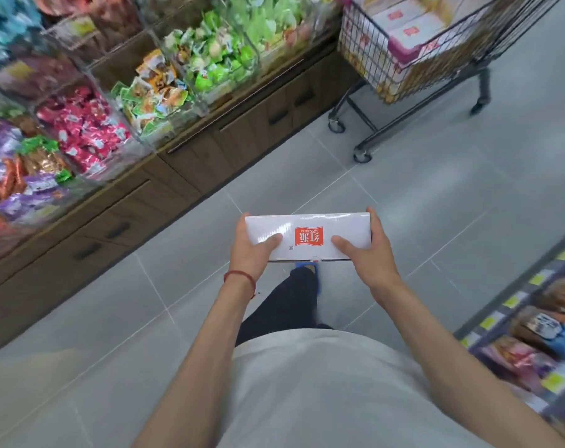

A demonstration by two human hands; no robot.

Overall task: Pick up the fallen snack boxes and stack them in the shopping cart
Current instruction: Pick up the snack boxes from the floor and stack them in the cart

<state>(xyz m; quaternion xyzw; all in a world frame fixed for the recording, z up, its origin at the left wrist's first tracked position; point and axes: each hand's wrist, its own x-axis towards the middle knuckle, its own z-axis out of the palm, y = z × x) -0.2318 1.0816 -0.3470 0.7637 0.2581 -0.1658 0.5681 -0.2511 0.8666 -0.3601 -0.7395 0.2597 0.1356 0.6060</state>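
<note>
Holding one white snack box [307,236] level above the floor, the left hand [252,250] and right hand [366,255] clamped its ends; the shopping cart [365,59], well apart, already held stacked boxes [407,30]; placing remained, judging by this.

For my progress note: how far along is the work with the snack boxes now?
Done: several similar boxes lie stacked in the shopping cart. In hand: the left hand and right hand grip one white box by its ends, apart from the cart. Left: carry it over and stack it. No other fallen box shows on the visible floor.
</note>
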